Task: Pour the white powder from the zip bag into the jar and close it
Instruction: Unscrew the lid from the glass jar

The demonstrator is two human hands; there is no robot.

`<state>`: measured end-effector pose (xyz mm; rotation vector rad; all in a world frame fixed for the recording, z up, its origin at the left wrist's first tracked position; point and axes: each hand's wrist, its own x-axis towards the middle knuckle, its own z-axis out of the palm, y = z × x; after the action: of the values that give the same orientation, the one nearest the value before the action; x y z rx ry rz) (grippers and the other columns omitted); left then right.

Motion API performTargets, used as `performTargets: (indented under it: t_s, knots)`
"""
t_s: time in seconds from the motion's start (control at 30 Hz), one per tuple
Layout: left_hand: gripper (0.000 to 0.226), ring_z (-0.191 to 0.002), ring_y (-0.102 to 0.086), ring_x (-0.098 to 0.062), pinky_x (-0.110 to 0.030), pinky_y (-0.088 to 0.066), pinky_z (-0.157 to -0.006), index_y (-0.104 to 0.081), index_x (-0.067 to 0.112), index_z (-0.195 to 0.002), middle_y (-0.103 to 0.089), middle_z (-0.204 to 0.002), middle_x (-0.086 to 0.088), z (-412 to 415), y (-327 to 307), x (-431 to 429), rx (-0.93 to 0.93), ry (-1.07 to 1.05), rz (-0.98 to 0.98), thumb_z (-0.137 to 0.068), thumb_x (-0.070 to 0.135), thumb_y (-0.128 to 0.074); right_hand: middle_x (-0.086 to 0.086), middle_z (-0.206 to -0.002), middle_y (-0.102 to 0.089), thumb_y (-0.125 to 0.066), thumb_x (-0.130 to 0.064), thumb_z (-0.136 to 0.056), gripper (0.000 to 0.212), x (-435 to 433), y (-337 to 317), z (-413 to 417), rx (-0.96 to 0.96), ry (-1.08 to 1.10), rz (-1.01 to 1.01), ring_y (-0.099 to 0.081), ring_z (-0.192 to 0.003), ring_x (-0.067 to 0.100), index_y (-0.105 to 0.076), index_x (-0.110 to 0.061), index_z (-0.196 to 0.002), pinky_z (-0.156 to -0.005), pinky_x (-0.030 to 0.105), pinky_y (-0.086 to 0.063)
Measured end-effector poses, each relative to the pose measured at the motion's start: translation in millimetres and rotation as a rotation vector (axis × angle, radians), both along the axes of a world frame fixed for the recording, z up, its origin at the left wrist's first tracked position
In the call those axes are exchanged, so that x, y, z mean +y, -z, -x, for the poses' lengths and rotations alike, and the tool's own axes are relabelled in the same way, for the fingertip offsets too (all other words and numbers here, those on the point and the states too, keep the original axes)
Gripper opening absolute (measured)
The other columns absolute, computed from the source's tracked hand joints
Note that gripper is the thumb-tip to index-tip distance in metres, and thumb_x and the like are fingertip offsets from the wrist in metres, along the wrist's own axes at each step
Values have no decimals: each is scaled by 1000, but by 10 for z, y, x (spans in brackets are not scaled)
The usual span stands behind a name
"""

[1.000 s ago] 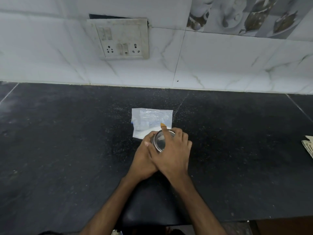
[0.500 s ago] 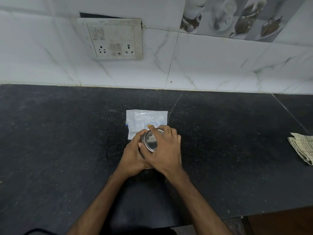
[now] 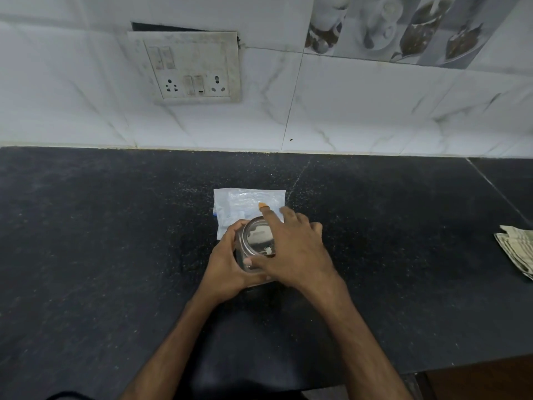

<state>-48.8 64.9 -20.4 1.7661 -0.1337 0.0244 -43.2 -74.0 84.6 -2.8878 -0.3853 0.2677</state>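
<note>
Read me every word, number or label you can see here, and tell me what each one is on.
No text here is readable.
Zip bag: blue mark at its left edge, too blurred to read.
Lid of the jar: only reflections, half hidden by the right hand.
Switchboard: no lettering legible.
Folded cloth: pattern only, too small to read.

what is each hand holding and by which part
The left hand grips the jar by its side; the right hand holds the lid from above.
</note>
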Motion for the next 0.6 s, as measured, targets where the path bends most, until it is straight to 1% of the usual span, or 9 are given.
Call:
performTargets:
  t_s: [0.07,0.17,0.23,0.3,0.37,0.43,0.5,0.53,0.6]
  knots:
    - [99,-119,-62,-10,-36,-50,-101,-45,34,-133,-64,-127,10,-4,20,-3,5,0,2,-49,26,-97,4,-152,-35,-64,-47,-86,78,-11,6,12,-17,-60,-72,-39,-138,25,-27,-30,-152,-110,46,-27]
    - [104,-121,-60,-8,-34,-49,-104,-42,26,-138,-61,-130,12,-4,31,3,9,-4,-4,-48,30,-96,2,-165,-15,-72,-32,-82,85,-102,-24,-62,146,-147,-90,-14,-152,25,-25,-36,-152,-120,50,-13]
    - [104,-121,-60,-7,-31,-49,-103,-42,26,-137,-61,-129,13,-10,29,-4,18,-2,-1,-47,34,-93,3,-166,-10,-75,-40,-80,94,-146,-56,-87,163,-128,-83,-8,-153,28,-17,-39,-154,-121,52,-10]
    - [101,-118,-61,-8,-29,-50,-100,-43,29,-134,-63,-126,13,-16,17,-11,30,-5,1,-47,32,-94,7,-159,-27,-70,-55,-80,92,-104,-36,-58,42,-59,-83,-28,-146,28,-20,-34,-155,-116,49,-23]
    - [100,-118,-62,-9,-30,-51,-99,-44,29,-134,-63,-127,12,-30,21,-12,28,-5,-5,-49,25,-96,5,-148,-40,-65,-52,-84,78,-47,-11,-52,-26,-75,-100,-43,-135,26,-31,-30,-151,-110,46,-32]
    - [103,-120,-60,-9,-31,-50,-101,-42,29,-137,-61,-130,10,-34,26,-17,23,-7,-2,-50,23,-97,4,-156,-32,-68,-39,-85,75,-70,-32,-112,69,-152,-114,-32,-144,25,-33,-32,-151,-115,46,-25]
    - [105,-122,-59,-9,-34,-49,-103,-41,29,-137,-60,-131,11,-35,35,-21,27,-5,4,-49,28,-97,4,-165,-15,-73,-38,-81,90,-115,-63,-164,176,-174,-77,-11,-152,27,-22,-35,-154,-120,49,-13]
    - [104,-122,-59,-10,-36,-50,-103,-42,29,-137,-60,-130,11,-31,45,-24,34,-1,11,-48,28,-97,5,-165,-15,-74,-46,-79,95,-114,-43,-155,162,-142,-71,-12,-152,28,-18,-36,-155,-120,50,-14]
    - [102,-120,-61,-12,-36,-52,-100,-42,28,-136,-62,-128,10,-28,46,-28,36,-1,12,-50,24,-97,5,-155,-33,-69,-56,-80,91,-67,6,-112,47,-69,-114,-33,-142,28,-22,-33,-154,-114,46,-29]
